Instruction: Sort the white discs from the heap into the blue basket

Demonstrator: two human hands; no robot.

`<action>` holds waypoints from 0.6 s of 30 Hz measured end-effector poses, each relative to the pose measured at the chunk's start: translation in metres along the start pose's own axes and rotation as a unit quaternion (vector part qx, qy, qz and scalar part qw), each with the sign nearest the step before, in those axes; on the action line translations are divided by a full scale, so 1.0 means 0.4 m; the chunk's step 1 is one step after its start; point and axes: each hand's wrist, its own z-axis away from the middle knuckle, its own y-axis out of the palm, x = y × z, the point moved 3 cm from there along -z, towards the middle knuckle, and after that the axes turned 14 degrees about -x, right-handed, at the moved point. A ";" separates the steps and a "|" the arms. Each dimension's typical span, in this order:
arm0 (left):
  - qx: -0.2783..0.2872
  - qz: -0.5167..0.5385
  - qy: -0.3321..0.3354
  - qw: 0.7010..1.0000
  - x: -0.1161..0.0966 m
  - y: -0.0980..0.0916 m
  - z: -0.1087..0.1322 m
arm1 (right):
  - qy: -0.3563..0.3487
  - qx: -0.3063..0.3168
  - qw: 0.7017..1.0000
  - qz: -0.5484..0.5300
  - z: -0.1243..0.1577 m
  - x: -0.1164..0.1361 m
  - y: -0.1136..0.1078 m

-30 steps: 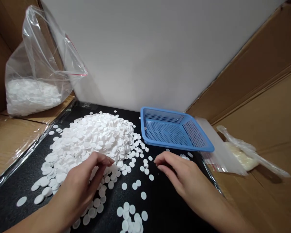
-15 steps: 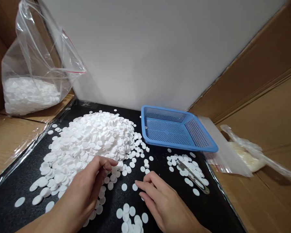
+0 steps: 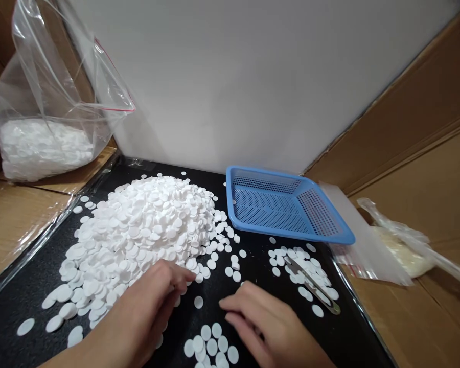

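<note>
Over the near edge of a big heap of thin white discs point(image 3: 157, 220), my left hand point(image 3: 149, 306) is curled, its forefinger tip beside a few discs; what its fingers hold, if anything, is hidden. Bent and drawn together, the fingers of my right hand point(image 3: 270, 324) hover low over the black mat point(image 3: 176, 327). I cannot make out what lies between those fingertips. One single disc point(image 3: 198, 302) rests between the hands. Closer to me is a small group of discs point(image 3: 212, 347), lying mostly flat and partly overlapping.
A blue perforated basket point(image 3: 291, 236) stands behind on the right. Before it, a slim metal tweezers-like tool point(image 3: 310, 281) lies on scattered discs point(image 3: 299, 255). At left stands a clear bag point(image 3: 46, 148) of white discs; at right lies a clear bag point(image 3: 402, 250) with yellowish contents. Cardboard surrounds the mat.
My left hand has moved slightly toward me and right. A disc beside my right fingertips is no longer visible. The whole view has shifted slightly.
</note>
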 end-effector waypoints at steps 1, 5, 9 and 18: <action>0.017 -0.018 0.014 1.000 -0.002 0.008 0.001 | 0.016 -0.020 1.000 0.013 -0.009 -0.008 -0.010; 0.111 -0.081 0.113 0.984 -0.027 0.028 -0.003 | 0.044 -0.050 0.997 0.034 -0.036 -0.022 -0.028; 0.133 -0.091 0.192 0.968 -0.044 0.031 -0.004 | 0.025 -0.045 0.998 0.021 -0.040 -0.012 -0.021; 0.014 0.129 -0.075 0.989 -0.031 0.032 -0.007 | 0.076 -0.058 0.990 -0.105 -0.034 0.039 -0.005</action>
